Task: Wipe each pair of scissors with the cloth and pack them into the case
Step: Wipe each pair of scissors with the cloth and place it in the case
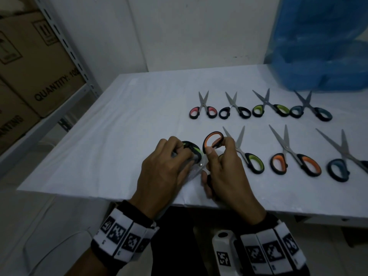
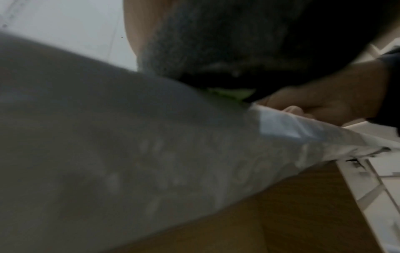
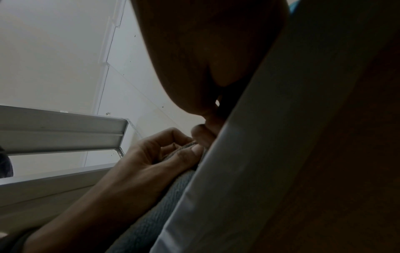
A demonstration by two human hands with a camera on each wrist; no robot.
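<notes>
Above the white-covered table's front edge, my right hand grips a pair of orange-handled scissors, thumb on the raised orange loop. The pivot screw shows between my hands. My left hand is curled round a grey cloth and pinches it against the blades, which are hidden under it. A black-and-green handle shows just beyond my left fingers; whether it lies on the table I cannot tell. No case is in view.
Two rows of scissors lie to the right: pink, black, green and teal at the back; green, orange and teal in front. A blue plastic bag stands back right. Shelved cardboard boxes stand left.
</notes>
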